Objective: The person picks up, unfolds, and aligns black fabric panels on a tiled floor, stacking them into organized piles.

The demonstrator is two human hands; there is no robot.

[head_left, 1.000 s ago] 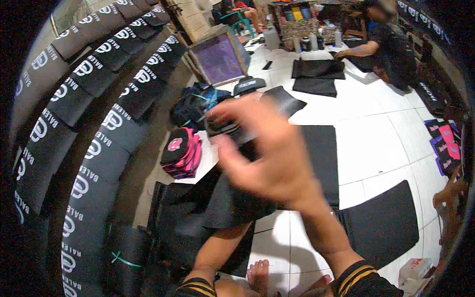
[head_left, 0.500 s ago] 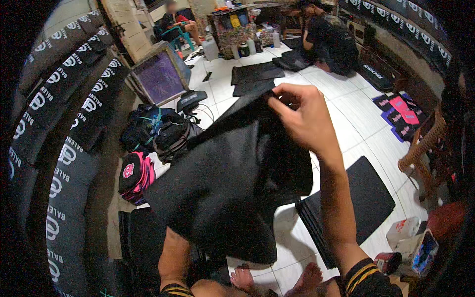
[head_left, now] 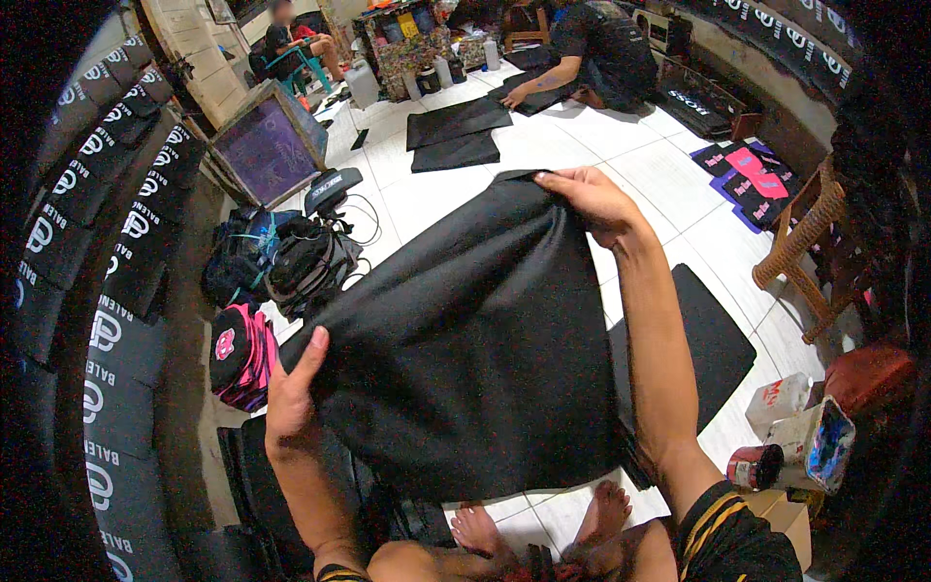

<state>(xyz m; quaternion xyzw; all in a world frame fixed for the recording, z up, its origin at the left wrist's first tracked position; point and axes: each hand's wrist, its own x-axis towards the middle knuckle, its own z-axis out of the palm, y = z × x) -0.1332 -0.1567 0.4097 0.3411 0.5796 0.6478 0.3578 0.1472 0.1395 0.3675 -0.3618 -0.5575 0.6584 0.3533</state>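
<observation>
A: Where is the black sheet (head_left: 465, 359)?
B: At the dial's centre, stretched between both hands above the white tiled floor (head_left: 693, 228).
A: And the fingers?
B: Right hand (head_left: 603, 206), 2 o'clock: thumb and fingers pinched on the upper corner. Left hand (head_left: 294, 393), 8 o'clock: clamped on the near-left edge, thumb on top, other fingers hidden.
A: Surroundings?
B: Pink-and-black pile (head_left: 242, 354), between 8 and 9 o'clock; black panels (head_left: 706, 349), between 3 and 4; crouching co-worker (head_left: 606, 53), 1 o'clock.
</observation>
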